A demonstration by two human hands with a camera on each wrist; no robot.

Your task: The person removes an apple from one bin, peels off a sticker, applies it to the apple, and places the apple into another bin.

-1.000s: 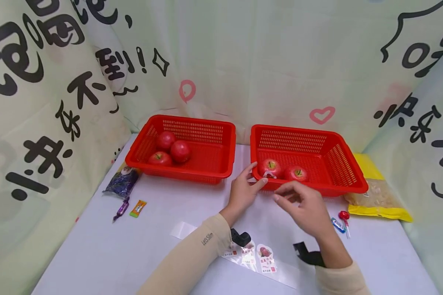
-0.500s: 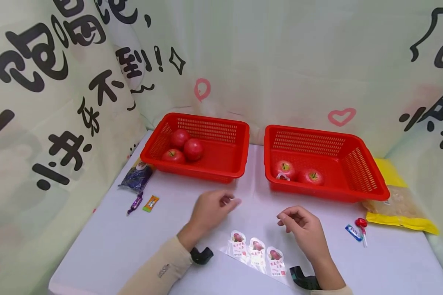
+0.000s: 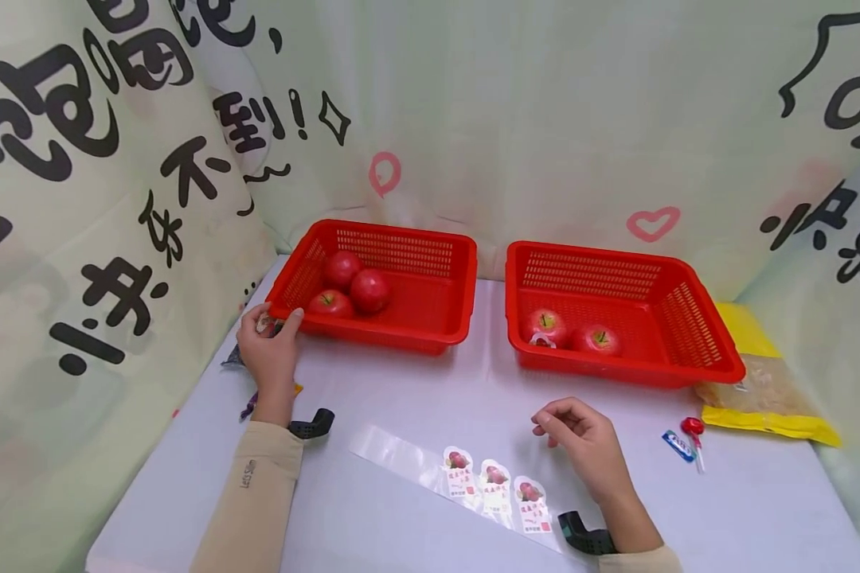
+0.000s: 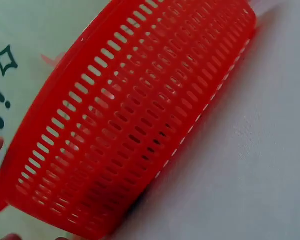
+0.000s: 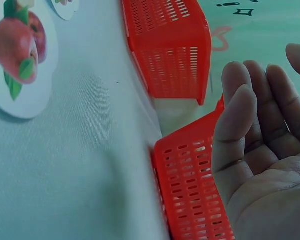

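My left hand [image 3: 268,358] is at the front left corner of the left red plastic basket [image 3: 430,344], its thumb and fingers spread about the corner; whether they press on the rim is unclear. Several red apples [image 3: 369,290] lie inside that basket. In the left wrist view the basket's slotted wall [image 4: 115,110] fills the middle, and only fingertips show. My right hand [image 3: 580,438] hovers over the table with loosely curled fingers and holds nothing. The right basket [image 3: 616,372] contains two apples [image 3: 598,341], and a sticker [image 3: 542,340] is on the left one.
A clear strip [image 3: 401,460] with three apple-printed stickers [image 3: 496,484] lies in front. A lollipop [image 3: 692,427] and a blue-wrapped candy [image 3: 678,446] sit at right, near a yellow bag [image 3: 767,422]. A dark bag [image 3: 232,360] is partly hidden behind my left hand.
My left hand has left the right basket's front corner and swung leftward to the left basket's corner. My right hand has drawn back toward me from the right basket's front. Both baskets stay put.
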